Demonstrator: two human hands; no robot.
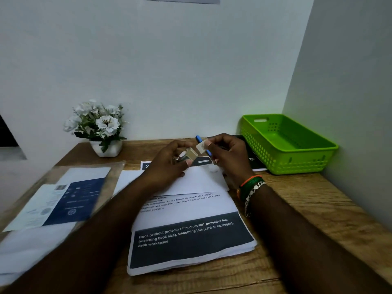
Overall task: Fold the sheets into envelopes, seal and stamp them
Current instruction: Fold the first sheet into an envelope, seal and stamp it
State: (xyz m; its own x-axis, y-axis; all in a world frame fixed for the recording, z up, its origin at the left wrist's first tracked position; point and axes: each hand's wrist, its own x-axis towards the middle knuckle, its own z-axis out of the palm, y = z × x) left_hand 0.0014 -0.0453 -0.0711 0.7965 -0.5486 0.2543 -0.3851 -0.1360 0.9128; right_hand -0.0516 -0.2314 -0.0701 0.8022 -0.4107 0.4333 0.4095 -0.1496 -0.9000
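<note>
Above the desk's middle, my left hand grips a small pale roll, likely tape or stamps. My right hand pinches a small pale piece pulled from it, held just right of the roll. A blue pen-like object shows behind the right hand's fingers; whether the hand holds it I cannot tell. Under both hands lies a folded white sheet on a stack of printed sheets with dark blue panels.
A green plastic basket stands at the back right, a black booklet beside it. A white pot of white flowers sits back left. Clear sleeve with blue and white papers covers the left desk. Walls close the back and right.
</note>
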